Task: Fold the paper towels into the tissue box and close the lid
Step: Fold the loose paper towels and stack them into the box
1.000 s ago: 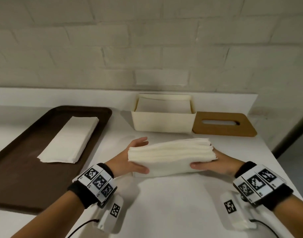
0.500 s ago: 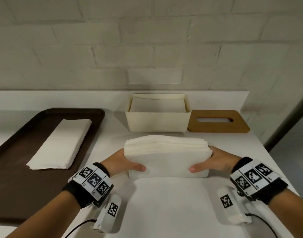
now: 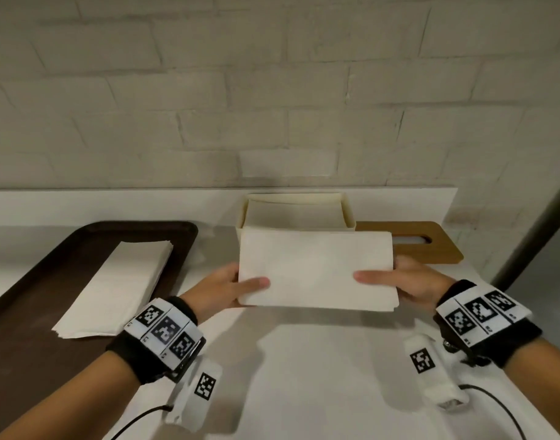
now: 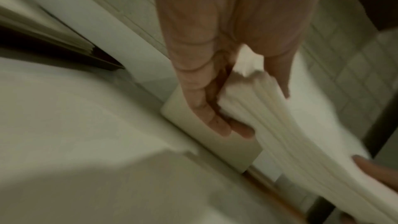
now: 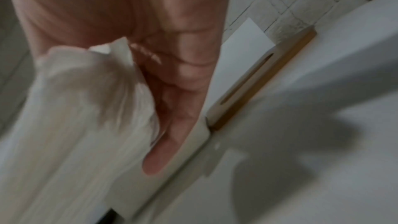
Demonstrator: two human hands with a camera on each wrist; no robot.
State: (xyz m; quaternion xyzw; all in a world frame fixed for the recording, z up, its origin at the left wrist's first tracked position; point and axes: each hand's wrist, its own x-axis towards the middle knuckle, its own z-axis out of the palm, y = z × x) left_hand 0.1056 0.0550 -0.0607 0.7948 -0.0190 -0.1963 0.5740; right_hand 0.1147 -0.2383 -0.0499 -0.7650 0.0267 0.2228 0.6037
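A folded stack of white paper towels (image 3: pixel 315 268) hangs above the table, just in front of the open cream tissue box (image 3: pixel 296 208). My left hand (image 3: pixel 231 287) grips its left end, thumb on top and fingers underneath. My right hand (image 3: pixel 405 281) grips the right end the same way. In the left wrist view the stack (image 4: pixel 269 113) shows its layered edge between my fingers (image 4: pixel 206 108), with the box wall (image 4: pixel 215 142) beyond. The right wrist view shows the stack (image 5: pixel 71 117) blurred and the lid (image 5: pixel 258 81). The wooden lid (image 3: pixel 427 246) with its slot lies right of the box.
A dark brown tray (image 3: pixel 24 300) at the left holds a second pile of unfolded towels (image 3: pixel 113 287). A raised white ledge (image 3: pixel 113 204) and brick wall run behind the box. The table's right edge (image 3: pixel 494 309) drops off beside my right wrist.
Both hands have lifted the folded stack off the table and carried it away from me toward the box, so its flat top now faces the head camera.
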